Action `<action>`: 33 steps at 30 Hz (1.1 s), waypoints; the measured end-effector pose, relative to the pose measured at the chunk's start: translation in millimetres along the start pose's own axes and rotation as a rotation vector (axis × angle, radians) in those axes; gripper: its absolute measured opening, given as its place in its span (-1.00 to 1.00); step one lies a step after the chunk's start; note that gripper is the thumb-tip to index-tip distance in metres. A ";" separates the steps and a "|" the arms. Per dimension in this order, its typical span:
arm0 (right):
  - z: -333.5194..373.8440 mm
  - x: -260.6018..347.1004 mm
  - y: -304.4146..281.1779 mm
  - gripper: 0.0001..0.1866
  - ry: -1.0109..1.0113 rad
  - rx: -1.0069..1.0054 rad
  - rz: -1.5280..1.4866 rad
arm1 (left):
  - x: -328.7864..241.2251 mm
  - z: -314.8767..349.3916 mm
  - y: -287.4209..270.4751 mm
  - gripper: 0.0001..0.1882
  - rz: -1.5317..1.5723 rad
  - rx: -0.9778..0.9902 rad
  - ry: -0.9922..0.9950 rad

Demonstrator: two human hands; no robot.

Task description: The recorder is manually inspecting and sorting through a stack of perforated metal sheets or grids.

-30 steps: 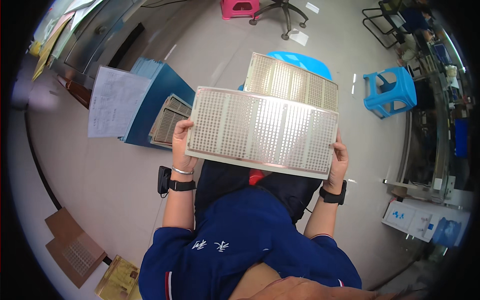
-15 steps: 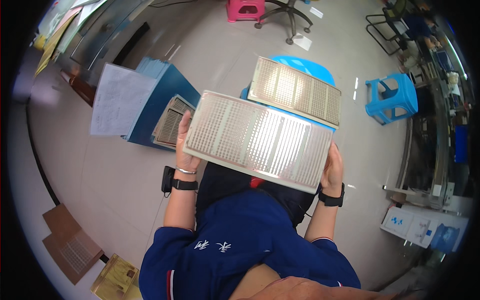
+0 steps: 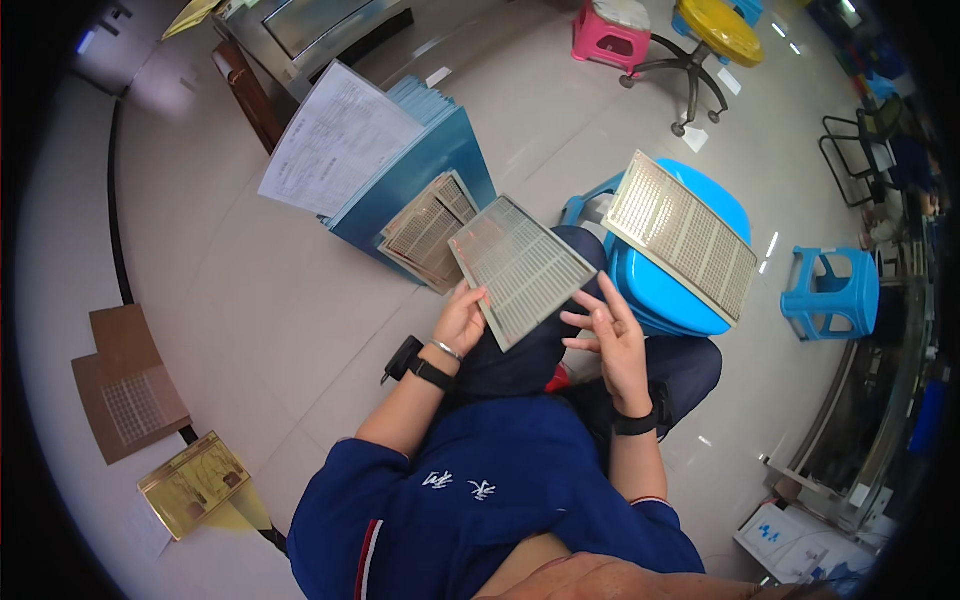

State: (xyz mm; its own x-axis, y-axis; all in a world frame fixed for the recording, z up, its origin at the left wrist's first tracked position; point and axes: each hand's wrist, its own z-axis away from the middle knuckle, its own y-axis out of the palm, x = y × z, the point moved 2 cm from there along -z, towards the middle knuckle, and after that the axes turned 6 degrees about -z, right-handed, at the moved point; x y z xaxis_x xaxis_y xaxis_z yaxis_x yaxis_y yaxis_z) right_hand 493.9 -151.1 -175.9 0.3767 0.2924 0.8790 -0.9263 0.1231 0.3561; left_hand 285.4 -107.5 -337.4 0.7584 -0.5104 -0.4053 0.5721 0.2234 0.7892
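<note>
A blue box (image 3: 440,150) is standing on the floor to the left, and a blue stool (image 3: 715,200) is standing ahead to the right. A white paper (image 3: 340,145) is sticking out beside the box. One grid board (image 3: 685,240) is lying slanted across the stool. The held board (image 3: 525,270) is tilting over the person's legs, between box and stool. A few small boards (image 3: 425,235) are resting by the box, just past the held board; I cannot tell if they are touching. The right hand (image 3: 615,350) is spreading its fingers wide, near the held board's corner; touching, I cannot tell. The left hand (image 3: 462,322) is pinching the held board's near left edge, thumb on top.
</note>
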 end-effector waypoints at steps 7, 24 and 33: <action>10.8 13.8 -41.7 -0.47 -0.092 -0.248 0.035 | -5.2 -83.7 -123.9 -0.67 0.392 -0.252 -0.148; 33.1 9.8 -239.6 -0.52 -0.386 -0.960 0.820 | -8.9 -127.3 -51.3 -0.51 -0.212 -0.281 0.045; 18.5 6.8 -198.3 -0.49 -0.266 -0.895 1.290 | 0.1 -141.6 160.3 -0.58 -0.887 0.253 0.140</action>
State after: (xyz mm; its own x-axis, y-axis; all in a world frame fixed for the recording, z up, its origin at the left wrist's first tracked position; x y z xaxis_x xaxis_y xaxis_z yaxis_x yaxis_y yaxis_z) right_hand 680.0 -191.1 -234.7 -0.7243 0.4823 0.4928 -0.2726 0.4562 -0.8471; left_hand 421.3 45.8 -276.3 0.1170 -0.2994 -0.9469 0.8878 -0.3958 0.2348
